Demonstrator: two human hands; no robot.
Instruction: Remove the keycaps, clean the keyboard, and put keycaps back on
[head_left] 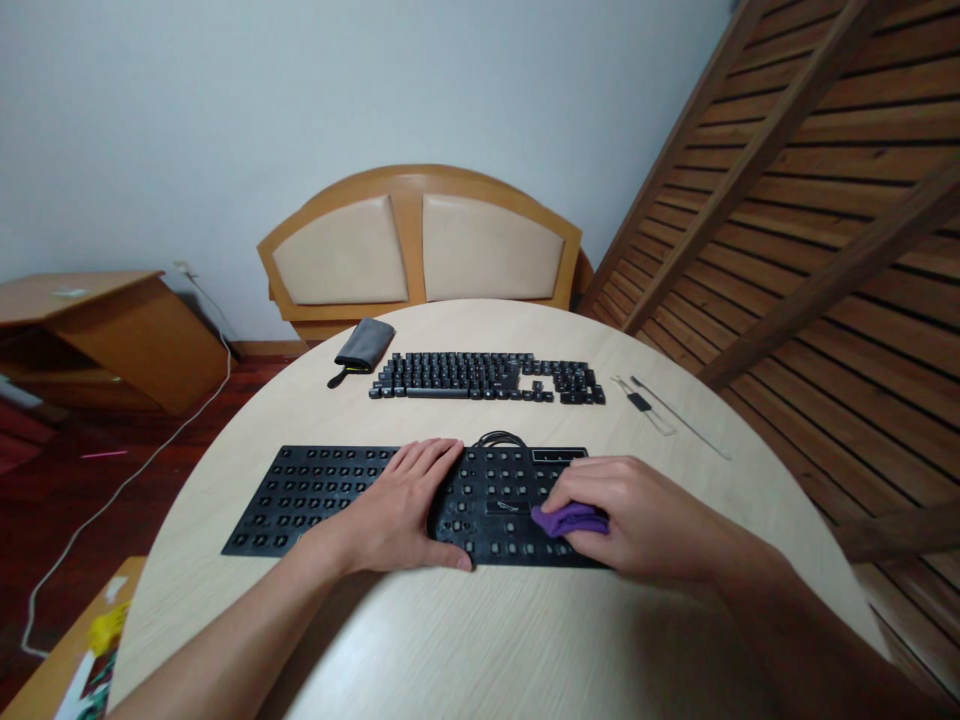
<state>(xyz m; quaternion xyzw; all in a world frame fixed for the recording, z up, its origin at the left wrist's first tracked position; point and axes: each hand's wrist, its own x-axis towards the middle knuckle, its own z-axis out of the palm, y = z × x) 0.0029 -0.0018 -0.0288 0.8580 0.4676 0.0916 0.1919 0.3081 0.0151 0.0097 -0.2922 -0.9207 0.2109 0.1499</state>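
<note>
A black keyboard [322,492] with its keycaps taken off lies flat on the round table, its bare switches showing in rows. My left hand [409,505] rests flat across its middle, fingers stretched toward the far edge and thumb along the near edge. Bunched in my right hand [619,510] is a purple cloth [571,520], pressed against the right end of the keyboard. That hand hides part of the number pad area. Behind the board, the loose black keycaps [450,372] are laid out in keyboard order.
A dark grey pouch [365,345] lies at the far left of the table [450,640]. To the right are a wire keycap puller [640,402] and a thin rod-like brush [682,418]. A coiled cable [501,438] sits behind the keyboard. A wooden slatted panel [825,250] stands right.
</note>
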